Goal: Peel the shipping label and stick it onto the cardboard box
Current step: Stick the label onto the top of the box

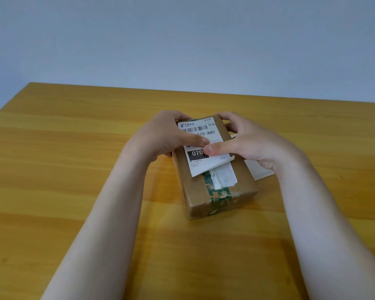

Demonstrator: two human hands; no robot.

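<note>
A brown cardboard box (243,182) sealed with green printed tape lies on the wooden table. A white shipping label (200,131) with a barcode and "070-A80" lies on the box's top. Its near right corner curls up off the surface. My left hand (167,137) cups the box's far left side, and its thumb presses on the label's middle. My right hand (247,141) wraps the far right side, with its thumb pressing the label beside the left thumb. Below the label, an older white sticker (224,177) covers part of the tape.
A white sheet (259,171), possibly the label's backing paper, lies flat on the table just right of the box, partly under my right wrist. The wooden table (74,169) ends at a pale wall behind.
</note>
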